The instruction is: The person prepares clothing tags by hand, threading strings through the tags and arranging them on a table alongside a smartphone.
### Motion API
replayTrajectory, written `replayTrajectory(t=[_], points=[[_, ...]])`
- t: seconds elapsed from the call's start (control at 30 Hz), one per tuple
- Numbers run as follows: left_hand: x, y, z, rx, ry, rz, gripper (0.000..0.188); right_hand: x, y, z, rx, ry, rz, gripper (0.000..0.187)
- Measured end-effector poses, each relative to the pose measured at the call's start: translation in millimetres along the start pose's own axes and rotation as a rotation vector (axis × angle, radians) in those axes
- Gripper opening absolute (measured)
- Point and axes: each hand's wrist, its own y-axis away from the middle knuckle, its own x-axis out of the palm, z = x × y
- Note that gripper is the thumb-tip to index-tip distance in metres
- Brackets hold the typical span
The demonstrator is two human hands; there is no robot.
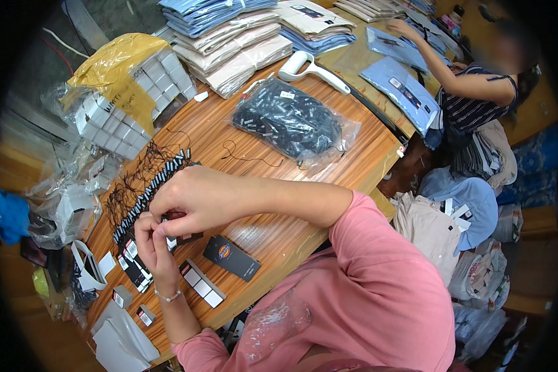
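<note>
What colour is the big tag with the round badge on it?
The tag is dark grey, nearly black. It shows best in the head view.

Fairly bright tabletop (198, 124), small glints on the plastic bag (288, 121), black vignetted fisheye rim.

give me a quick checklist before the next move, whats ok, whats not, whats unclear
1. Hands together: ok; the left-hand grip and right-hand grip are close together.
2. Item between the fingers seen: cannot tell; the hands hide it.
3. Row of black strings near the hands: ok; it lies just beyond them on the table.
4. Strings free of each other: not ok; their thin cords overlap.
5. Dark tag clear of the hands: ok; it lies flat, untouched.
6. Plastic bag sealed: cannot tell; its opening isn't clear from here.
</note>
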Motion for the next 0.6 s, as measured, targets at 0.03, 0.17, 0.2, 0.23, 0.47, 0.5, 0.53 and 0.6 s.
replayTrajectory(t=[0.03,0.17,0.2,0.23,0.47,0.5,0.53,0.6], points=[[0.6,0.8,-2.1,0.027,-0.015,-0.006,0.014,-0.4,0.1,0.9,-0.012,0.0,-0.006,0.025],[-5.8,5.9,-3.5,0.009,0.071,0.033,0.015,-0.8,-0.1,4.4,-0.043,-0.034,0.002,0.025],[-6.3,6.5,-3.1,0.006,0.086,0.038,0.016,-0.9,0.2,5.1,-0.044,-0.052,0.016,0.025],[-7.7,7.1,-2.1,0.003,0.1,0.043,0.017,-0.8,0.2,5.0,-0.057,-0.047,0.011,0.024],[-9.4,8.7,3.3,-0.047,0.136,0.067,0.019,-2.3,1.9,4.3,-0.014,-0.053,0.07,0.022],[-8.9,7.5,4.5,-0.049,0.108,0.061,0.019,-4.0,1.8,4.8,0.003,-0.059,0.088,0.021],[-8.7,7.1,5.7,-0.056,0.106,0.062,0.018,-5.7,1.5,4.9,0.004,-0.036,0.096,0.021],[-8.0,7.4,7.6,-0.074,0.105,0.066,0.018,-7.9,2.1,3.8,0.011,0.01,0.111,0.02]])
